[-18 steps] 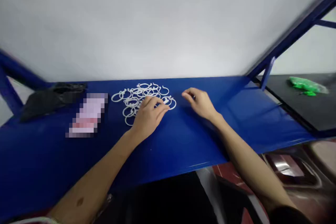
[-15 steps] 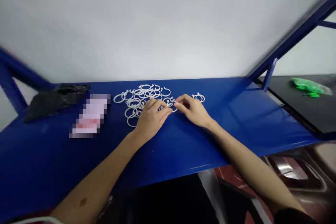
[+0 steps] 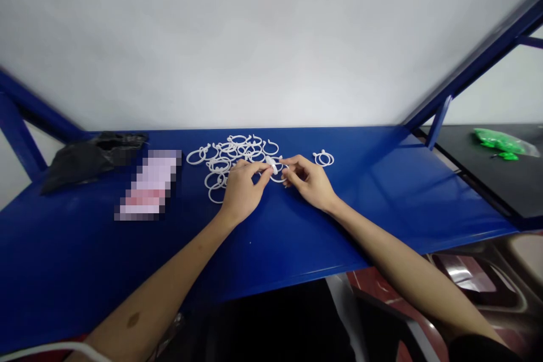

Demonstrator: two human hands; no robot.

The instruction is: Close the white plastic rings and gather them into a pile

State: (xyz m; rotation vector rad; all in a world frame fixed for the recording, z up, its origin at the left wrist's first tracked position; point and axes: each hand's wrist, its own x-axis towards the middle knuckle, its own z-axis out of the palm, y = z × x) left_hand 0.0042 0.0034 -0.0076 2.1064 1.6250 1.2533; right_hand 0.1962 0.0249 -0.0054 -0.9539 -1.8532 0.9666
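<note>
My left hand (image 3: 245, 189) pinches a white plastic ring (image 3: 278, 180) between thumb and fingertips, at its thick, bright part. From the other side my right hand (image 3: 311, 182) closes thumb and index finger on the same ring's right edge. Close behind and left of my left hand lies a loose pile of similar white rings (image 3: 229, 150), several of them split open with small knobs at their ends. My left fingers hide part of the pile. Right of my right hand, two overlapping rings (image 3: 324, 158) lie apart from it.
The blue table (image 3: 292, 237) meets a pale wall behind. At left lie a black plastic bag (image 3: 76, 161) and a blurred-out pinkish rectangular object (image 3: 150, 184). Blue frame bars (image 3: 439, 121) rise at both sides. A bag of green items (image 3: 494, 142) rests on a black surface at right.
The ring between my hands has turned, and its thick white part now shows at my left fingertips. My right hand has shifted slightly left, uncovering the two separate rings.
</note>
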